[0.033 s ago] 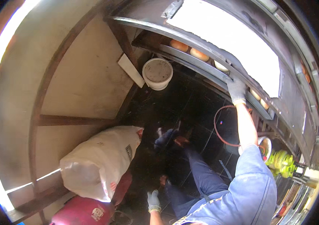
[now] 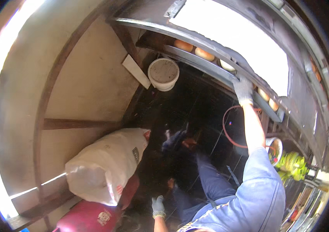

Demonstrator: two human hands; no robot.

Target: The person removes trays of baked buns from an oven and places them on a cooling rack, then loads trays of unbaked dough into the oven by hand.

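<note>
My right hand (image 2: 243,89), in a grey glove, reaches into the dark metal oven rack and is closed on the edge of a long metal tray (image 2: 221,70). Round bread rolls (image 2: 204,54), some golden and some pale, lie on that tray on both sides of my hand. A white sheet (image 2: 237,40) covers part of the metal surface above. My left hand (image 2: 158,205), also gloved, hangs low near my legs, apparently empty, with thumb and fingers a little apart.
A white lidded bucket (image 2: 163,71) stands by the back wall. A large pale sack (image 2: 106,158) rests over red cylinders (image 2: 91,214) at left. Green gas cylinders (image 2: 293,166), a red hose (image 2: 230,137) and stacked trays are at right. Dark floor tiles (image 2: 195,100) lie below.
The view has shifted very slightly. My right hand stays on the tray and my left hand stays low; neither has visibly taken or let go of anything.
</note>
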